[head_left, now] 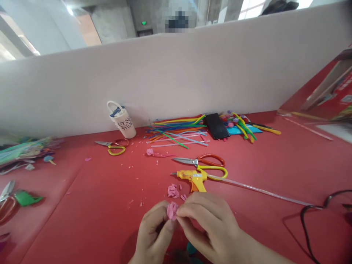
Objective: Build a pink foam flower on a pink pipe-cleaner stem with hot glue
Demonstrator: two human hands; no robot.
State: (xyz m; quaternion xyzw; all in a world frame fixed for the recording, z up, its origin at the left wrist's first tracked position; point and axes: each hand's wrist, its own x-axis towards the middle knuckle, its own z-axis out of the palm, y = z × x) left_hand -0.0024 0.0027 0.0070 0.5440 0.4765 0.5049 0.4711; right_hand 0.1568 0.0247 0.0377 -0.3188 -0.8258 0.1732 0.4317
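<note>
A small pink petalled flower (172, 210) is pinched between the thumb and fingers of my left hand (154, 231). My right hand (210, 223) is closed at the flower's right side, its thumb and fingertips pressed together there; whether a loose petal is between them I cannot make out. Just beyond the hands lies a little heap of cut pink pieces (173, 191). Behind that rests a yellow hot glue gun (192, 176), its nozzle pointing left and a long clear glue stick (264, 190) running out to the right. Red-and-yellow-handled scissors (202, 161) lie beyond it.
Across the red table (96, 205) are a finished-looking pink flower (150, 151) on a stem, bundled coloured strips (176, 126), a black phone (217, 125), a second pair of scissors (115, 146) and a white cup (123, 123). A black cord (304, 223) curls at right. A white partition (176, 80) stands behind.
</note>
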